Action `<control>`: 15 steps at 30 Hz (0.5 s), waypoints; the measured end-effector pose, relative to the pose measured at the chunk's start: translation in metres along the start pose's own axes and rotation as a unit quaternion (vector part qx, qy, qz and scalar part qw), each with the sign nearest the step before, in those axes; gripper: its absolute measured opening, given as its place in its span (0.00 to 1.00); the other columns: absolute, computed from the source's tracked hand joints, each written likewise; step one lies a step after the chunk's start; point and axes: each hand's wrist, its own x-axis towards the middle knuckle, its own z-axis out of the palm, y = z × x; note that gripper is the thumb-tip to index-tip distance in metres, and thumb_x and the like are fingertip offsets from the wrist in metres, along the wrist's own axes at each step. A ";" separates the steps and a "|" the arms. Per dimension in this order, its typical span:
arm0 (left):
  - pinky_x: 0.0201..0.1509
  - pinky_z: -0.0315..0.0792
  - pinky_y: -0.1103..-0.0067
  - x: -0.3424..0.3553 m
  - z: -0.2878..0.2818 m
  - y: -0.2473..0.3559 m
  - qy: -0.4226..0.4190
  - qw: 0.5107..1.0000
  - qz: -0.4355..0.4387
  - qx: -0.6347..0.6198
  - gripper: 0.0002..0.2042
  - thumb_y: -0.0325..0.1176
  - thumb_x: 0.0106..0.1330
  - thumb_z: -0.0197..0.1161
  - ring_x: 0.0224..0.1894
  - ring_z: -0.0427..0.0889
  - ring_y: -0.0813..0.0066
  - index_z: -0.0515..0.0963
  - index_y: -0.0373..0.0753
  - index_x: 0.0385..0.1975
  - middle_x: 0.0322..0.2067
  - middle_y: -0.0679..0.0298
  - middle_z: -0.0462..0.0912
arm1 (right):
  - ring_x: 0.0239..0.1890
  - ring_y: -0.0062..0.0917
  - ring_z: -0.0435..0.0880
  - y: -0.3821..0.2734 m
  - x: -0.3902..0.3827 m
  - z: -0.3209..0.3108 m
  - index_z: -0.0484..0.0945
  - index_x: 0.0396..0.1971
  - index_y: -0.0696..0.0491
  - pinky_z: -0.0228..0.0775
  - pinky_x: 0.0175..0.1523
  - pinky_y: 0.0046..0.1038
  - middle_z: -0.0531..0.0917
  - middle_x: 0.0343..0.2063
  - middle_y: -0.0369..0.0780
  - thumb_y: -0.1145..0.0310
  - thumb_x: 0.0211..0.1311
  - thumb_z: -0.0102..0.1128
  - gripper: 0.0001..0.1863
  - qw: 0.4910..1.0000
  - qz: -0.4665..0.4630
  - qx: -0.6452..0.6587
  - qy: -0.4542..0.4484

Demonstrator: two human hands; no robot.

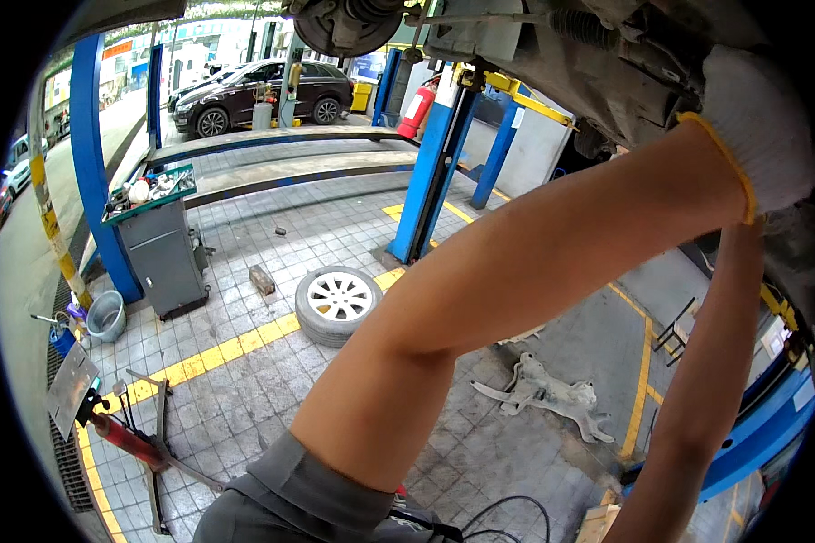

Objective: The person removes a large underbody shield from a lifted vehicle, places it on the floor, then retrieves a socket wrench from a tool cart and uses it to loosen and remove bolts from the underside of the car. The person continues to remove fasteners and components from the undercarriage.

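Overhead is the dirty underside of a raised car [552, 68], with a brake disc [344, 32] hanging at the top. My left arm stretches up to the right. My left hand [759, 127], in a white knit glove with a yellow cuff, is right against the car's underside. Its fingers are not distinguishable in the shadow. From the lower right, my right forearm [706, 371] reaches up to the same spot. My right hand is hidden behind the left glove and wrist. Whatever either hand touches or holds up there cannot be seen.
Blue lift posts [423, 172] stand around me. A loose wheel [338, 303], a pale metal subframe-like part [548, 396] and a red jack stand [129, 441] are on the tiled floor. A grey tool cart [163, 258] and a bucket [107, 317] stand left, a dark car [263, 95] behind.
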 end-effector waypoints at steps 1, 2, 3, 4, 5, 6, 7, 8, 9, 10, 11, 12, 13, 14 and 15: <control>0.47 0.84 0.60 0.004 0.007 0.010 0.011 1.000 -0.011 -0.015 0.29 0.57 0.69 0.64 0.49 0.89 0.47 0.75 0.49 0.66 0.46 0.46 0.87 | 0.59 0.41 0.85 0.007 -0.002 -0.013 0.80 0.61 0.50 0.76 0.65 0.39 0.83 0.61 0.47 0.62 0.77 0.56 0.18 1.000 0.001 -0.024 -0.004; 0.47 0.84 0.60 0.005 0.011 0.018 0.013 0.999 -0.020 -0.021 0.29 0.56 0.69 0.64 0.49 0.89 0.47 0.75 0.50 0.66 0.46 0.45 0.87 | 0.59 0.41 0.85 0.013 -0.004 -0.020 0.80 0.61 0.50 0.76 0.65 0.39 0.83 0.61 0.47 0.62 0.77 0.56 0.18 0.999 0.003 -0.034 -0.003; 0.47 0.84 0.60 0.007 0.013 0.021 0.017 0.999 -0.030 -0.028 0.28 0.55 0.69 0.63 0.49 0.89 0.47 0.75 0.51 0.66 0.45 0.45 0.87 | 0.59 0.41 0.85 0.017 -0.002 -0.029 0.80 0.60 0.50 0.76 0.65 0.39 0.83 0.61 0.47 0.62 0.77 0.56 0.18 0.999 0.000 -0.050 -0.002; 0.46 0.84 0.60 0.024 -0.015 0.007 0.003 1.000 -0.010 0.013 0.27 0.54 0.70 0.63 0.49 0.89 0.47 0.75 0.52 0.66 0.45 0.45 0.87 | 0.59 0.41 0.85 -0.011 0.007 -0.026 0.80 0.60 0.50 0.76 0.65 0.39 0.83 0.61 0.47 0.62 0.77 0.56 0.18 1.000 -0.009 -0.011 0.017; 0.46 0.84 0.60 0.020 -0.023 0.001 -0.017 0.999 -0.005 0.036 0.26 0.53 0.70 0.63 0.49 0.89 0.47 0.75 0.53 0.66 0.45 0.45 0.87 | 0.59 0.41 0.85 -0.016 0.004 -0.010 0.81 0.60 0.50 0.76 0.65 0.39 0.83 0.61 0.47 0.61 0.77 0.56 0.18 1.000 -0.007 0.011 0.017; 0.46 0.84 0.60 0.017 -0.035 -0.012 -0.039 0.997 -0.002 0.070 0.26 0.53 0.71 0.62 0.48 0.89 0.47 0.75 0.54 0.66 0.44 0.45 0.87 | 0.59 0.41 0.85 -0.027 0.001 0.010 0.81 0.60 0.50 0.76 0.65 0.39 0.83 0.61 0.47 0.61 0.77 0.56 0.18 0.999 -0.007 0.038 0.012; 0.45 0.84 0.60 -0.002 -0.023 -0.014 -0.046 0.996 -0.040 0.067 0.25 0.52 0.71 0.62 0.48 0.89 0.47 0.75 0.55 0.66 0.44 0.45 0.87 | 0.59 0.41 0.85 -0.006 -0.011 0.020 0.81 0.60 0.50 0.76 0.65 0.39 0.83 0.61 0.47 0.61 0.77 0.56 0.18 1.000 -0.006 0.005 -0.006; 0.45 0.84 0.60 -0.010 -0.012 -0.013 -0.059 0.993 -0.062 0.075 0.25 0.51 0.71 0.62 0.48 0.89 0.47 0.75 0.55 0.67 0.44 0.45 0.87 | 0.59 0.41 0.85 0.009 -0.016 0.021 0.81 0.60 0.50 0.76 0.65 0.39 0.83 0.61 0.47 0.61 0.77 0.56 0.18 1.000 -0.004 -0.018 -0.013; 0.45 0.84 0.59 -0.007 -0.009 -0.013 -0.075 0.990 -0.070 0.099 0.24 0.50 0.72 0.61 0.48 0.89 0.46 0.75 0.56 0.67 0.43 0.45 0.87 | 0.59 0.41 0.85 0.007 -0.015 0.020 0.81 0.60 0.50 0.76 0.65 0.39 0.83 0.61 0.47 0.61 0.77 0.56 0.18 1.000 -0.010 -0.023 -0.012; 0.44 0.84 0.59 0.014 -0.010 -0.003 -0.068 0.988 -0.079 0.110 0.23 0.49 0.72 0.61 0.48 0.89 0.46 0.75 0.57 0.67 0.43 0.44 0.87 | 0.59 0.41 0.85 0.005 -0.004 -0.010 0.81 0.60 0.50 0.76 0.65 0.39 0.83 0.61 0.47 0.61 0.77 0.56 0.18 0.998 -0.021 -0.058 0.002; 0.44 0.84 0.59 0.017 -0.008 0.000 -0.080 0.983 -0.090 0.136 0.23 0.48 0.73 0.61 0.48 0.89 0.46 0.75 0.58 0.67 0.43 0.44 0.87 | 0.59 0.41 0.85 0.007 -0.004 -0.011 0.81 0.60 0.50 0.76 0.65 0.39 0.83 0.61 0.47 0.61 0.77 0.56 0.18 0.997 -0.023 -0.074 -0.001; 0.44 0.84 0.59 0.046 -0.037 -0.006 -0.096 0.971 -0.060 0.212 0.23 0.48 0.73 0.61 0.48 0.89 0.46 0.75 0.59 0.67 0.42 0.44 0.87 | 0.59 0.41 0.85 -0.029 0.007 -0.012 0.81 0.60 0.50 0.76 0.65 0.39 0.83 0.61 0.47 0.61 0.77 0.56 0.18 0.999 -0.032 -0.034 0.015; 0.43 0.84 0.59 0.053 -0.045 -0.006 -0.108 0.960 -0.053 0.252 0.22 0.47 0.73 0.60 0.47 0.89 0.46 0.75 0.60 0.67 0.42 0.44 0.87 | 0.59 0.41 0.85 -0.040 0.008 -0.008 0.81 0.60 0.50 0.76 0.65 0.39 0.83 0.61 0.47 0.61 0.77 0.56 0.18 0.999 -0.034 -0.023 0.016; 0.43 0.84 0.59 0.053 -0.047 -0.002 -0.120 0.951 -0.055 0.280 0.22 0.46 0.74 0.60 0.47 0.89 0.46 0.76 0.61 0.67 0.42 0.44 0.87 | 0.59 0.41 0.85 -0.041 0.006 -0.005 0.81 0.60 0.50 0.76 0.65 0.39 0.83 0.61 0.47 0.61 0.77 0.56 0.18 0.999 -0.033 -0.021 0.011; 0.43 0.84 0.59 0.055 -0.045 0.003 -0.128 0.943 -0.057 0.300 0.22 0.45 0.74 0.60 0.47 0.89 0.46 0.76 0.62 0.67 0.42 0.44 0.87 | 0.59 0.40 0.85 -0.039 0.003 -0.007 0.81 0.60 0.50 0.76 0.65 0.39 0.83 0.61 0.47 0.61 0.77 0.56 0.18 0.999 -0.032 -0.022 0.008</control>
